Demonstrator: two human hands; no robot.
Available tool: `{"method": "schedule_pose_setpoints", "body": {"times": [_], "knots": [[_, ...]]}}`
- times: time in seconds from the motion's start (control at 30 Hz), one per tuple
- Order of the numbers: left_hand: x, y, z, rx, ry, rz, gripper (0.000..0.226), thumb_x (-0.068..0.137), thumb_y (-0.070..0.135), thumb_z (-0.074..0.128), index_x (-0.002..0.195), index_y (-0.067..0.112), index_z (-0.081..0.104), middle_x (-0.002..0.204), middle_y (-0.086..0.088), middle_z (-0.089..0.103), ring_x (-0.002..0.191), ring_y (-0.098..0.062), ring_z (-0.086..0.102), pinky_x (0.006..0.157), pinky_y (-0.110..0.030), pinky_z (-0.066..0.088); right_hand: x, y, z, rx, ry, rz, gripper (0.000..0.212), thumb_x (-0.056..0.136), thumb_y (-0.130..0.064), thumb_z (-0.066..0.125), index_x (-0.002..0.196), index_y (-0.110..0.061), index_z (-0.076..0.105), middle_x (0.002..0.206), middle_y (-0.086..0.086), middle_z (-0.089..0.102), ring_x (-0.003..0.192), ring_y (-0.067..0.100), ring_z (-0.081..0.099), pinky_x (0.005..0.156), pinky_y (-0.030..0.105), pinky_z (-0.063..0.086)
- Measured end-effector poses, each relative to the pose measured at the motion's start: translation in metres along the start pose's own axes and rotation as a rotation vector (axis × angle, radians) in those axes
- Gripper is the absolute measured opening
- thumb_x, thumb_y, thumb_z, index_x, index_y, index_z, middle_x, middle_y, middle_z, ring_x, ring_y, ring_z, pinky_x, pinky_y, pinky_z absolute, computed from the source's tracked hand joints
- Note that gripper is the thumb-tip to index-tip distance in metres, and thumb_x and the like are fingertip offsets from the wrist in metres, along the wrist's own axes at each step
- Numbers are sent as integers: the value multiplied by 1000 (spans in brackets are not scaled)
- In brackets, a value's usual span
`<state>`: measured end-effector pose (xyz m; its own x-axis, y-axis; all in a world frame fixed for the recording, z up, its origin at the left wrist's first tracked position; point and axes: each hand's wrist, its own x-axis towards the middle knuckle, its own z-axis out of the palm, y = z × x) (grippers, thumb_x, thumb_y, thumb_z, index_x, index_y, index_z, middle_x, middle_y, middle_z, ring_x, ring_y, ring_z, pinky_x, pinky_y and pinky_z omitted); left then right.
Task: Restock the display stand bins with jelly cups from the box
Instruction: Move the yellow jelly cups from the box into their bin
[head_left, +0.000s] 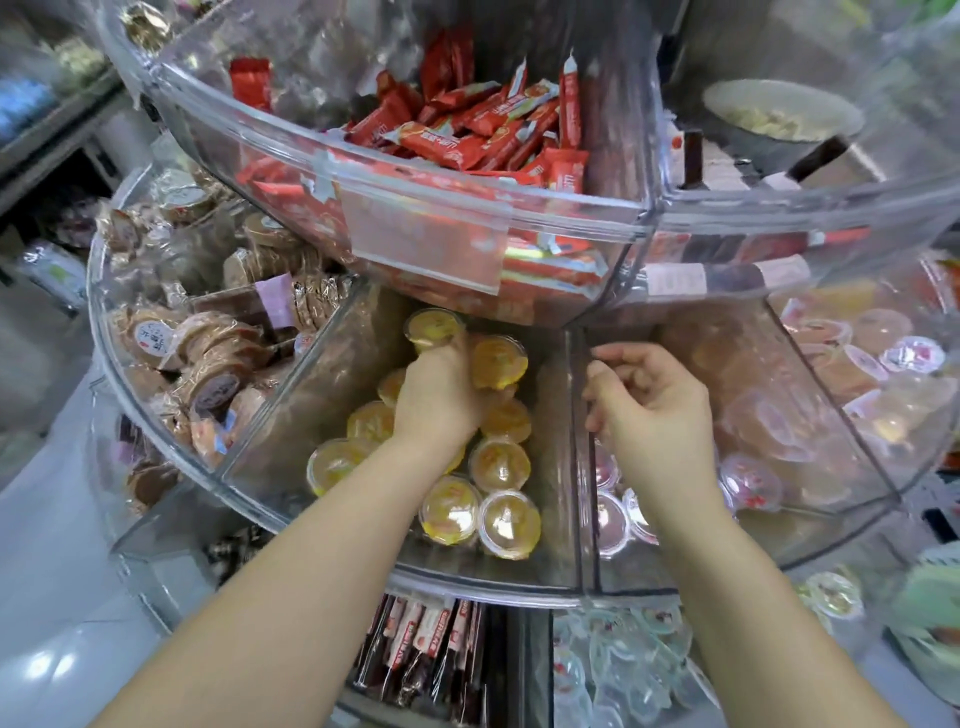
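Head view: beside the clear divider (581, 441), the left hand (439, 402) grips a yellow jelly cup (434, 328) in the orange-cup bin (291, 415), the right hand (649, 410) loosely curled, holding nothing; the round, foil-lidded, loosely heaped cups could slide if nudged

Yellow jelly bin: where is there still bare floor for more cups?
In the yellow jelly bin, bare floor shows along the left wall, beside the cookie bin, and along the right divider. The middle is crowded with yellow cups, where the left hand holds some.
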<state>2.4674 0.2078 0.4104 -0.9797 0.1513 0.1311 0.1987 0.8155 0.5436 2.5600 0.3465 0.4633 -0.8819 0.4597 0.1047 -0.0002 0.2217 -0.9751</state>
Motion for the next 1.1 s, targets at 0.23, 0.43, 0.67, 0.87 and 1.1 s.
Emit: {"method": "schedule_pose_setpoints", "body": {"times": [0.23,0.43,0.67,0.87,1.1], "knots": [[5,-12,11,131,47,63,61,79,39,70,128,12,45,97,-18,68,87,-40,64,64,-35,45,3,8,3,25,-10,9,15,87,-15,61,86,-29,63,57,-15,56,50,2,50,50,16,45],[15,-2,19,82,21,109,59,81,33,69,133,15,45,100,-15,69,89,-35,66,69,-38,51,3,10,10,-27,7,-48,13,86,-14,61,87,-27,62,60,-10,50,53,-3,46,54,7,39],[8,-1,10,116,-46,86,79,81,35,68,145,27,23,100,-14,68,89,-37,64,67,-38,50,3,12,9,-12,-11,-55,15,85,-15,61,86,-30,61,59,-12,49,53,-3,46,53,6,38],[-25,-2,-41,-92,-4,125,41,82,26,64,122,31,52,85,3,69,78,-21,65,72,-32,53,-9,-3,9,37,-14,-122,16,86,-13,60,88,-30,60,70,-6,57,64,5,51,61,17,46],[-137,-70,-95,-714,314,-167,29,86,11,62,82,39,66,63,11,64,53,-2,59,53,-13,50,-75,-35,70,139,-527,-129,14,87,-14,59,88,-28,62,65,-14,54,58,4,49,56,22,43]]}}
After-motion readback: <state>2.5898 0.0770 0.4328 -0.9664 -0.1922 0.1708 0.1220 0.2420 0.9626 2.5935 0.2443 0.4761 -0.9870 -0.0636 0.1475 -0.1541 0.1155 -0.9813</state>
